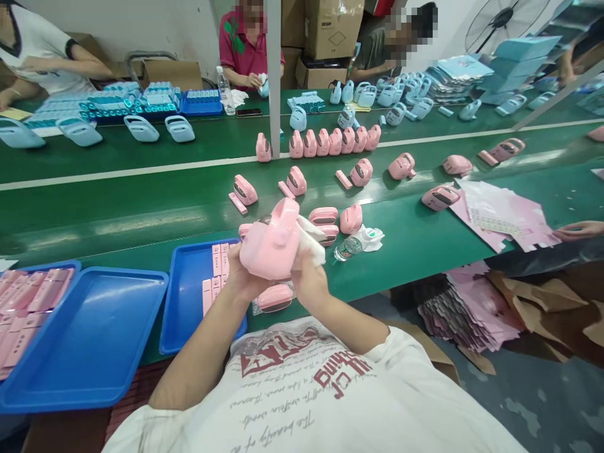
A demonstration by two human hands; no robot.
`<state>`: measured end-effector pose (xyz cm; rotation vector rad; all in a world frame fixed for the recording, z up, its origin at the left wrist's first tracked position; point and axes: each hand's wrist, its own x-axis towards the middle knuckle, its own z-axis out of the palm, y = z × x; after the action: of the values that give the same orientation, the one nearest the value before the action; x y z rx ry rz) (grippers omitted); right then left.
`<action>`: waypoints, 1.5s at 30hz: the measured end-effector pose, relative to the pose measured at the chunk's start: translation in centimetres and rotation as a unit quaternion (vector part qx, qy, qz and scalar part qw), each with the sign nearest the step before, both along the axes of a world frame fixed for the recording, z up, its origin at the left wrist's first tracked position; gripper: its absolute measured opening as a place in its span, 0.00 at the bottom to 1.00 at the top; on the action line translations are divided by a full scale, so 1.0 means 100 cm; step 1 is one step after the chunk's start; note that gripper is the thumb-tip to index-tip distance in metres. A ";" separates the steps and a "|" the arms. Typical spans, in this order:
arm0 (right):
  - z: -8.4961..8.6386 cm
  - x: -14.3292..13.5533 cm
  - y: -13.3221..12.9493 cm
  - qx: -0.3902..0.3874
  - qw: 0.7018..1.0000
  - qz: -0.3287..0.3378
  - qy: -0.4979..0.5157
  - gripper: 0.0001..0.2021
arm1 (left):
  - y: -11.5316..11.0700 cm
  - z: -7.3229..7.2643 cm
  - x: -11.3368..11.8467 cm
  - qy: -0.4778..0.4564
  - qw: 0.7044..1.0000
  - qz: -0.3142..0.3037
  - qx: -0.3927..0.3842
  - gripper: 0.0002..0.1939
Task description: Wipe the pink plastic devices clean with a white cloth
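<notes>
A glossy pink housing with a loop handle is raised in front of my chest, and its exact kind is unclear. My left hand grips it from the left and below, with the fingers partly hidden behind it. On the opposite side, my right hand is closed on a white cloth that lies against the housing's right side. Under my hands, another pink housing rests on the green table, partly in clear plastic. More pink housings stand just beyond my right hand.
Blue trays sit at left, some holding pink bars. A clear bottle lies to the right. Pink housings line the green conveyor. A metal post rises beyond. Co-workers sit opposite; another person's hand is near pink sheets.
</notes>
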<state>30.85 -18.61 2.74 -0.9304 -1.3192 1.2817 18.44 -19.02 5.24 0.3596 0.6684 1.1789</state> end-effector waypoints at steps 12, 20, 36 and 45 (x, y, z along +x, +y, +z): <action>0.029 0.038 0.052 0.181 0.977 0.001 -0.110 0.28 | -0.016 0.003 -0.012 0.694 0.621 0.123 0.342 0.43; 0.014 0.020 0.039 0.441 0.861 0.120 -0.224 0.18 | -0.010 0.003 -0.011 0.677 0.631 0.238 0.295 0.31; -0.020 0.028 0.024 0.185 0.981 -0.018 -0.048 0.30 | -0.014 -0.012 -0.010 0.371 0.882 0.272 0.104 0.41; -0.012 0.015 0.004 0.009 0.997 0.036 0.073 0.35 | -0.038 -0.005 -0.010 0.406 0.842 0.294 0.200 0.51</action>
<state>32.34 -18.18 1.52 -0.7680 -1.2578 1.3655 17.48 -22.83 4.79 1.1052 1.3342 1.7695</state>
